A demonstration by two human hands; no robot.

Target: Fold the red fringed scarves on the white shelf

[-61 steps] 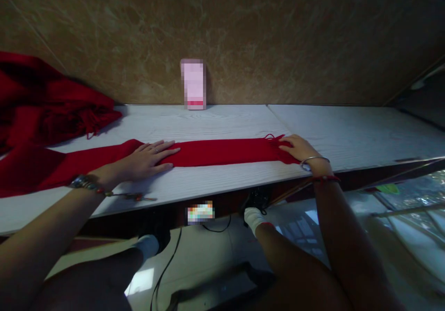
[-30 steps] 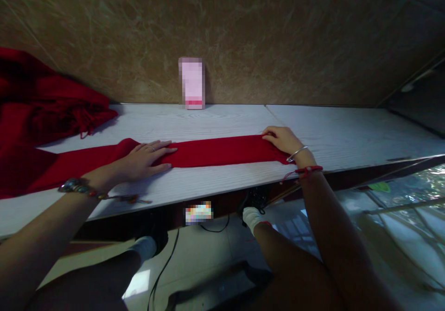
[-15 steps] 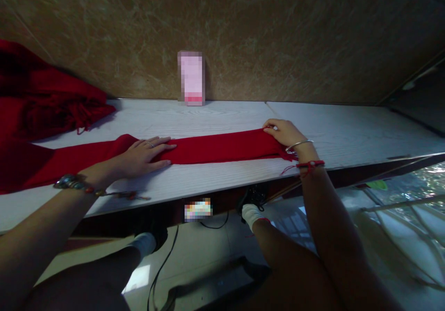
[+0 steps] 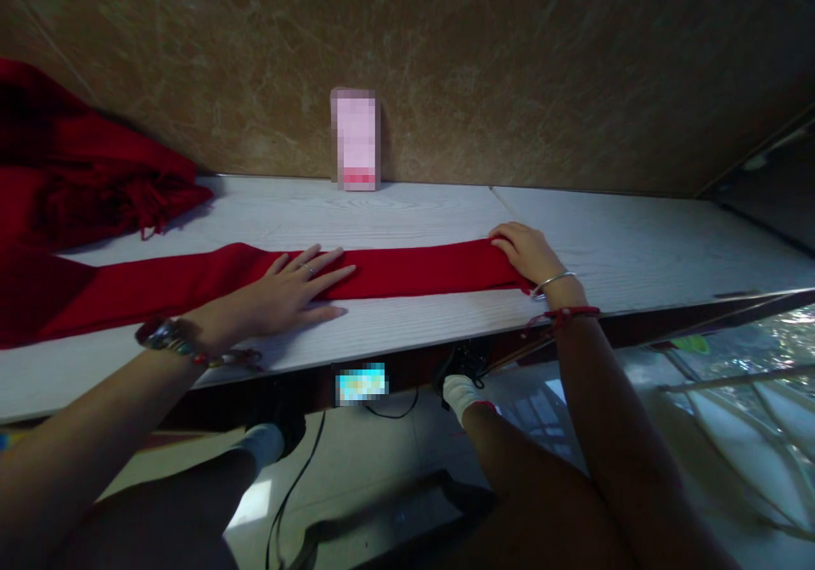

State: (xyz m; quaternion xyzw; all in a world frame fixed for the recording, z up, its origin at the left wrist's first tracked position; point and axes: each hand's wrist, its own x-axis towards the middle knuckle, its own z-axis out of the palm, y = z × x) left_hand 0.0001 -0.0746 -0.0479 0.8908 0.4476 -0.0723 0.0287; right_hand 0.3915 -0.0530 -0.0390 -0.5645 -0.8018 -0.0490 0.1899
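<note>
A long red scarf [image 4: 413,273] lies in a flat narrow strip along a white wood-grain board. My left hand [image 4: 293,290] rests palm down across the strip's middle, fingers spread, with the thumb side over its near edge. At the strip's right end, my right hand [image 4: 525,251] has its bent fingers together on the far corner, gripping the cloth there. The palm and wrist hide most of that end. To the left, the strip widens and runs out of view.
A bunched, fringed red cloth [image 4: 108,179] is heaped at the back left. A pink, blurred phone-like object [image 4: 356,139] leans on the brown marbled wall [image 4: 509,69]. Below the board's front edge are my legs, a black cable [image 4: 294,476] and a blurred bright screen [image 4: 362,383].
My left hand has slid right along the scarf, and its fingers have spread wider. My right hand stays at the right end, its fingers lying lower and flatter over the corner.
</note>
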